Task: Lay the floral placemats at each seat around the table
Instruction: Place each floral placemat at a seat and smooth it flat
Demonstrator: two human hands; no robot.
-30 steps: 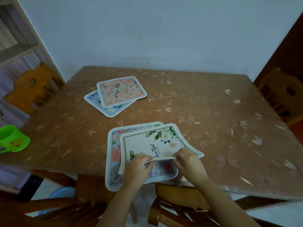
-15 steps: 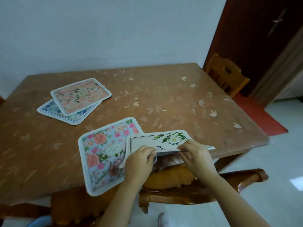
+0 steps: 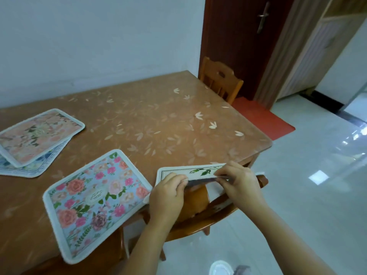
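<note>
Item held: white placemat (image 3: 184,172), cream ground, thin dark border line, green leaf sprig print near its right end. No writing legible on it from this angle. Left hand (image 3: 167,195) and right hand (image 3: 239,181) each have a clenched grip on its near edge, thumbs on top, fingers below; the mat stretches between the two grips, raised at the near right corner of the desk (image 3: 158,124), its far edge over the desk top.

Just left, nearly touching the left hand: blue floral placemat (image 3: 95,197), pink and peach roses, white fuzzy rim, lying flat, near corner overhanging the desk edge. A central oval label carries script too blurred to read.

Far left: peach floral placemat (image 3: 37,134) stacked askew on a blue-edged placemat (image 3: 29,167).

Below the hands: wooden chair (image 3: 200,213).
</note>
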